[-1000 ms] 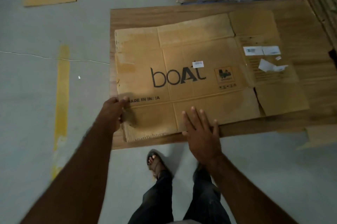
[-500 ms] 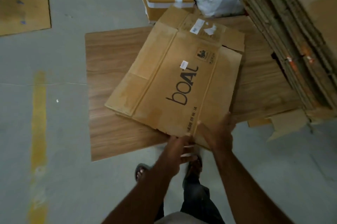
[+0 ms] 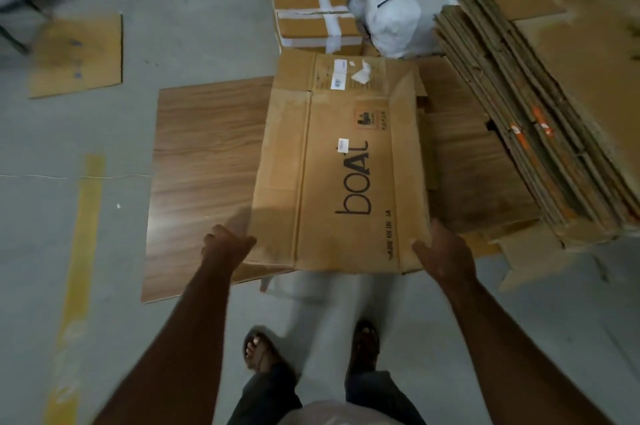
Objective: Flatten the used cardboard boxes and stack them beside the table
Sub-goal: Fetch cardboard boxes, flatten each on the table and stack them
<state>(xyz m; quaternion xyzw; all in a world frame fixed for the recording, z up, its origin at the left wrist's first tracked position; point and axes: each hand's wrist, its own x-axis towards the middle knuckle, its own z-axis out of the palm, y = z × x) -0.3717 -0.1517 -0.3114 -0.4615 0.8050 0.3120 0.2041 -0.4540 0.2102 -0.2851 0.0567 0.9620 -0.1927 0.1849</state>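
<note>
My left hand (image 3: pixel 227 246) grips the near left corner of the flattened brown cardboard box printed with the black word "boAt" (image 3: pixel 346 175), fingers curled round its edge, while my right hand (image 3: pixel 445 255) clasps the near right corner, thumb lying on the printed face and the other fingers tucked out of sight behind the edge. The box lies lengthwise away from me, its near end sticking out past the near edge of the low wood-grain table top (image 3: pixel 204 161) and its far end, with small white labels, reaching toward the far side of the table; whether it rests on the wood or is lifted just clear of it I cannot tell. Just to the right of the box, a tall leaning stack of flattened brown cardboard sheets (image 3: pixel 540 106) covers the table's right side and hangs over its edge. Beyond the far end of the box sit brown parcels bound with white tape (image 3: pixel 317 12), and beside them a white plastic sack (image 3: pixel 398 9). Off to the far left a loose brown cardboard sheet (image 3: pixel 78 54) lies flat on the grey concrete floor (image 3: pixel 52 147), which carries a yellow painted line (image 3: pixel 81 244) running along my left side. Below my arms are my two sandalled feet (image 3: pixel 259 350) on the floor.
</note>
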